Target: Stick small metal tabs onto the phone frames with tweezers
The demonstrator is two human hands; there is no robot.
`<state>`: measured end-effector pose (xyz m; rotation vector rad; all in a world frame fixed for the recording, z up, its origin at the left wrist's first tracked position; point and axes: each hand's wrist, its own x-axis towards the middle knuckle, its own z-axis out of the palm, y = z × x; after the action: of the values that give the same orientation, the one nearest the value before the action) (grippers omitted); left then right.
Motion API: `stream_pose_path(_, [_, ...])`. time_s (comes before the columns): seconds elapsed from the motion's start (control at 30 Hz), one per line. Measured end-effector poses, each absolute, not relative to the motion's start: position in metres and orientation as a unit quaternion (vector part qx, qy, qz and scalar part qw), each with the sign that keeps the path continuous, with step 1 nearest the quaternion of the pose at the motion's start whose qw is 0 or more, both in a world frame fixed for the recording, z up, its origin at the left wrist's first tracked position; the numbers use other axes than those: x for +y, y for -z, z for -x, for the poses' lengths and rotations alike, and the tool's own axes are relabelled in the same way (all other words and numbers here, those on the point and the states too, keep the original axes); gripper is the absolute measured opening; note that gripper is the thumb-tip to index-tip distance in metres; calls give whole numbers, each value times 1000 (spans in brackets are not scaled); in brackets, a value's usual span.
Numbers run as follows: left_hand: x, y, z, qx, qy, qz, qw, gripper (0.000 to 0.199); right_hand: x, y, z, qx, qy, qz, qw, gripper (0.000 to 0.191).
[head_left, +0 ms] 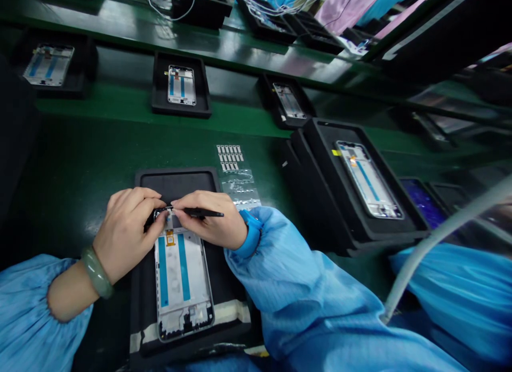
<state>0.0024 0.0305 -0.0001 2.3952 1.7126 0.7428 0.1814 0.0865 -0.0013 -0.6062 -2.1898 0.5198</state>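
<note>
A silver phone frame [173, 276] with two blue adhesive strips and an orange flex cable lies in a black foam tray [176, 178], bottom end toward me. My left hand [130, 223], a green bangle at its wrist, has thumb and fingers closed around the frame's upper left corner. In my right hand [212, 215] I pinch black tweezers [204, 212], their back end pointing right. Their tips are at the top edge of the frame, close to my left fingertips. What lies right at the tips is too small to make out.
A clear sheet with rows of small pale stickers [229, 158] lies beyond my right hand. On the right, stacked black trays [320, 188] carry another phone frame [370, 180]. More trayed frames [182, 85] line the green bench behind. A grey tube [448, 239] crosses the right side.
</note>
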Motion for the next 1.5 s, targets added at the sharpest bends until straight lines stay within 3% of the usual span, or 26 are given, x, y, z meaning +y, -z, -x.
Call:
stream_pose_path(1.07, [39,-8,-5,563,-194,-803,-15,11,87,-6,-179,-813,-257,320,414,7])
stream_pose_path(1.33, [33,-3,4,556,-227,-798,58,13,92,-6,-182,-801,-353,313,369,10])
stream_pose_path(1.5, [26,1,7,552,-223,-800,82,24,91,-6,-180,-815,-349,302,350,10])
